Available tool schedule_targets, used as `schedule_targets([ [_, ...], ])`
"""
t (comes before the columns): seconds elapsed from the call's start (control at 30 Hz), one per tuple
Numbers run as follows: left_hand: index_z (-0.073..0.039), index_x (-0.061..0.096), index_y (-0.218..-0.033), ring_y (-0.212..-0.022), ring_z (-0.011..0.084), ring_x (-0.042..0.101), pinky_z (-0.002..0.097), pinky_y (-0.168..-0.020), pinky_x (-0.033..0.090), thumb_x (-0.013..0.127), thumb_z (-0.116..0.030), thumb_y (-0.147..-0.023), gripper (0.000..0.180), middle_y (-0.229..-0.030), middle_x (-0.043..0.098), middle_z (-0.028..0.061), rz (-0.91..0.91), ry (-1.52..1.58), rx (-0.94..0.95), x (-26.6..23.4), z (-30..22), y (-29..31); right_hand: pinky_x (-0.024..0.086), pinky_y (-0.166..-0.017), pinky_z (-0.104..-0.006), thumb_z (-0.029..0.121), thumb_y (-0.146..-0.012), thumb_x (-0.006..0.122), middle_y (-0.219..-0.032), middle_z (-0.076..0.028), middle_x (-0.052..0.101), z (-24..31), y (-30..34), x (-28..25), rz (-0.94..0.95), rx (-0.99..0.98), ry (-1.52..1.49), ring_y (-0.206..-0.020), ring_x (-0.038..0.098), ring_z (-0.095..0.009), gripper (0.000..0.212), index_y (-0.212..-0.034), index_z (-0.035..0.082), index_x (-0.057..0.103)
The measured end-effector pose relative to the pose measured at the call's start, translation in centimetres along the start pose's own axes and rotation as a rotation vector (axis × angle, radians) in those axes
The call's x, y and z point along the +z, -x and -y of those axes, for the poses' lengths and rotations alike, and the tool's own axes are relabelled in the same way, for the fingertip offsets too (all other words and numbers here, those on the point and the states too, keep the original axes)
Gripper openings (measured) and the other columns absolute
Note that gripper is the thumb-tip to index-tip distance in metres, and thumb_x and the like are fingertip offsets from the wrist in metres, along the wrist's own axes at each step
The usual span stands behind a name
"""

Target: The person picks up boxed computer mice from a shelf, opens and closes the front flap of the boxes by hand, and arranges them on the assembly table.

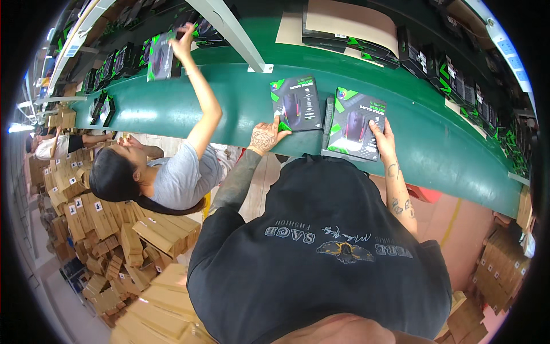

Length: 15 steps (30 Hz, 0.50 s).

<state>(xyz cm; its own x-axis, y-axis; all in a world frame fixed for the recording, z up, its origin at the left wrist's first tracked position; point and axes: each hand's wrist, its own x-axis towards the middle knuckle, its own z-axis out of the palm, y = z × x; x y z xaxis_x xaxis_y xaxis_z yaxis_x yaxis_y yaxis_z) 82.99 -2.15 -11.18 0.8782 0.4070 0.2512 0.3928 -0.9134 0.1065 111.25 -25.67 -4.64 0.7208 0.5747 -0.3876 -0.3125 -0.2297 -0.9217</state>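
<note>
My right hand (382, 139) grips a black and green computer mouse box (356, 123) by its right side, thumb on the front face. The grey edge of another box (327, 123) shows beneath it on the left. To the left, a second mouse box (295, 104) lies face up on the green bench (240, 109). Against its lower left corner rests my left hand (265, 137), open, with thumb and forefinger spread. Both boxes have a mouse pictured on the front.
At my left a co-worker (166, 172) in grey holds up a similar box (164, 56). A white post (232, 31) rises from the bench. More boxes (447, 71) line the back shelf, beside a cardboard-topped stack (349, 20). Brown cartons (109, 229) are heaped behind the co-worker.
</note>
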Motion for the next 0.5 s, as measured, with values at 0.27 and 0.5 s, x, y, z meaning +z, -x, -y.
schedule_targets([
  [0.27, -0.005, 0.057, -0.08, -0.054, 0.0281, 0.06, 0.0365, -0.055, 0.047, 0.057, -0.024, -0.078, 0.019, -0.058, 0.059, 0.0095, -0.022, 0.106, -0.368, -1.1, 0.5, -2.3, 0.041, -0.086, -0.0269, 0.024, -0.08, 0.065, -0.116, -0.012, 0.053, 0.2, 0.6, -0.1, -0.059, 0.0, 0.042, -0.101, 0.052, -0.017, 0.064, -0.13, 0.0, 0.034],
  [0.5, 0.001, 0.046, -0.117, -0.063, 0.0323, 0.061, 0.047, -0.061, 0.045, 0.048, -0.021, -0.085, 0.039, -0.06, 0.06, 0.0146, 0.091, -0.148, -0.187, 7.0, 3.5, 2.1, 0.041, -0.087, -0.0272, 0.022, -0.08, 0.066, -0.117, -0.013, 0.053, 0.1, 0.3, 0.1, -0.024, -0.01, 0.126, -0.104, 0.051, -0.017, 0.066, -0.131, -0.001, 0.032],
])
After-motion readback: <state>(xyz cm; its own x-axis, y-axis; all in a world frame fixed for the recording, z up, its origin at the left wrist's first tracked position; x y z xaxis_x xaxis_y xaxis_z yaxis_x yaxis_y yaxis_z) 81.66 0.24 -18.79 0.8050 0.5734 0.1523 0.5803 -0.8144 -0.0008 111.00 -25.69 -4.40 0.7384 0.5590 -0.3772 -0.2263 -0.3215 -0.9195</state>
